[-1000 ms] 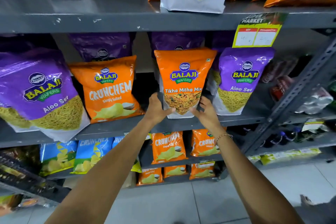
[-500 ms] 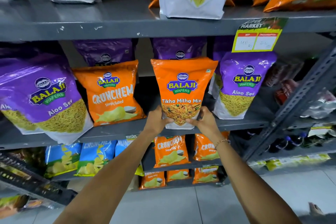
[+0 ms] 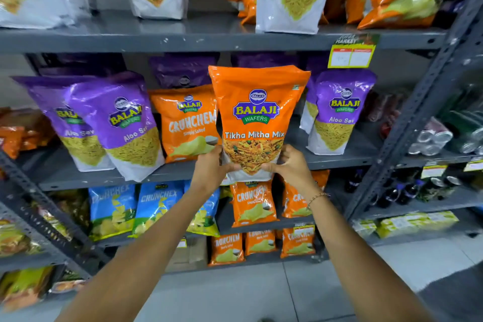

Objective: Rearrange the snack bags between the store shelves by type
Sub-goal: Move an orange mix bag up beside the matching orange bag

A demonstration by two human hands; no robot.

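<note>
Tikha Mitha Mix bag (image 3: 257, 117), orange and upright, sits at the centre of the view, held clear in front of the middle shelf (image 3: 339, 162) with its white base at about the level of the shelf's front edge. Nearest, both forearms reach up from 6 o'clock. The left hand (image 3: 209, 170) clasps the bag's lower left corner and the right hand (image 3: 292, 167) the lower right, fingers of each curled round the bottom edge and thumbs pressed on the front; a thin bracelet (image 3: 317, 197) circles the right wrist.

The step in hand looks like lifting this odd bag out from among other kinds, to go where its own type stands. To do it well, I would keep the grip low and even on both corners so the tall, puffed pack does not flop forward, and draw it straight back before turning, since the Crunchem bag (image 3: 187, 123) at 9 o'clock sits just beside it and the purple Aloo Sev bag (image 3: 339, 112) at 3 o'clock is near; either could be brushed over.

Beyond the hands, the middle shelf is grey painted metal, with two more Aloo Sev bags (image 3: 125, 123) leaning at 9 o'clock. At 12 o'clock the top shelf (image 3: 183, 39) carries white-bottomed packs and orange ones, with a yellow price tag (image 3: 351, 53) hung at 1 o'clock. Below, at 6 to 7 o'clock, stand blue Crunchex bags (image 3: 156, 206) and small orange packs. Drink cans and bottles fill a neighbouring rack at 3 o'clock, over a pale tiled floor (image 3: 235, 295).
</note>
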